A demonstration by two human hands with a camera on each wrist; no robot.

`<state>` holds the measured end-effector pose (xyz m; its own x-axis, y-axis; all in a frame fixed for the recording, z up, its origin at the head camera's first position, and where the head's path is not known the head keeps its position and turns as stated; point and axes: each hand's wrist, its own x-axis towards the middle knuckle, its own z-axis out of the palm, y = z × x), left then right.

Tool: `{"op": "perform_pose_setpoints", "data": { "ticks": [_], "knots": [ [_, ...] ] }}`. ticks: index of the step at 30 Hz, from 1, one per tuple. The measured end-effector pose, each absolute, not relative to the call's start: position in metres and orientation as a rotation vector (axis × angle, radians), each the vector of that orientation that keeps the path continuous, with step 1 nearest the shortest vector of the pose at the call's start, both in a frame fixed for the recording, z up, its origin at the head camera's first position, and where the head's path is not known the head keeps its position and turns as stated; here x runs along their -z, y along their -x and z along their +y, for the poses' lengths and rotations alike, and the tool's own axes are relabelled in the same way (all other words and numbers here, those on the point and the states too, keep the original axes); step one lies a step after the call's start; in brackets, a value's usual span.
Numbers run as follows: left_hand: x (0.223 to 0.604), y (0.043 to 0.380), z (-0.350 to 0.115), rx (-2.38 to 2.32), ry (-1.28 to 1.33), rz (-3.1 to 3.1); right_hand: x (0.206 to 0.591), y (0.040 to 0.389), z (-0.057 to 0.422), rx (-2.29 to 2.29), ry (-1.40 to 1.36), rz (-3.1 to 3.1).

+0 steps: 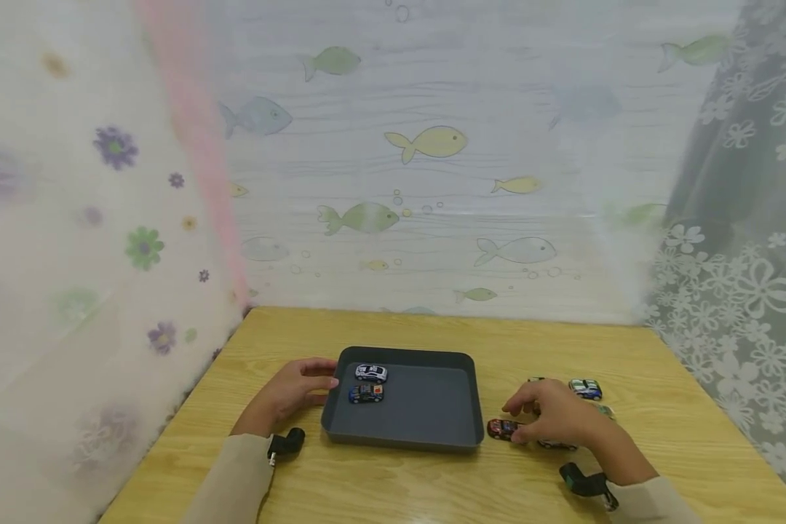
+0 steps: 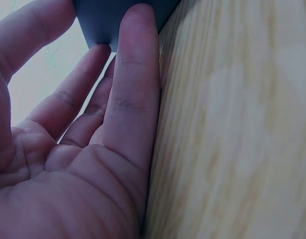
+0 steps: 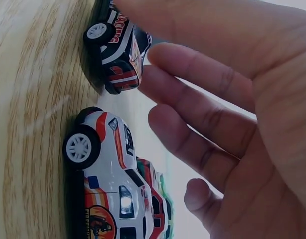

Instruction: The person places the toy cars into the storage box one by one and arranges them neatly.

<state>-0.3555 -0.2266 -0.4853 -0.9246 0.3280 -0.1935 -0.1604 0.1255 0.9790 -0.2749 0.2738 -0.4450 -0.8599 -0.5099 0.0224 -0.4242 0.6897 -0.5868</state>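
A dark grey rectangular tray (image 1: 409,440) lies on the table, with a white toy car (image 1: 370,373) and a black-and-blue toy car (image 1: 366,394) inside at its left. My left hand (image 1: 295,389) touches the tray's left wall with loosely extended fingers; the left wrist view shows fingertips (image 2: 138,22) against the dark wall. Right of the tray, my right hand (image 1: 557,415) is over a red-and-black toy car (image 1: 500,428), thumb beside it. In the right wrist view, the other fingers spread apart behind that racing car (image 3: 120,59), and a white-and-orange toy car (image 3: 110,174) stands close by.
More toy cars cluster around and behind my right hand, including a white, green and blue one (image 1: 586,388) and a partly hidden green one (image 1: 606,411). Fish-patterned curtain (image 1: 432,182) hangs behind the wooden table (image 1: 393,487); flowered sheets hang at both sides.
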Motion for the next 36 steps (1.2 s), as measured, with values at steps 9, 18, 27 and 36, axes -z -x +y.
{"op": "perform_pose_setpoints", "data": {
  "ticks": [9, 18, 27, 36],
  "knots": [
    [0.4876, 0.3582, -0.2299, -1.848, -0.169, 2.051, 0.4452, 0.2748, 0.2703, 0.921, 0.812, 2.749],
    [0.4883, 0.3595, -0.2301, -1.848, -0.193, 2.038, 0.4444, 0.2739, 0.2695, 0.884, 0.779, 2.769],
    [0.4872, 0.3585, -0.2285, -1.84, -0.167, 2.061, 0.4471, 0.2737, 0.2691, 0.871, 0.776, 2.786],
    [0.4871, 0.359, -0.2283, -1.821, -0.17, 2.083, 0.4479, 0.2743, 0.2693, 0.909, 0.794, 2.763]
  ]
}}
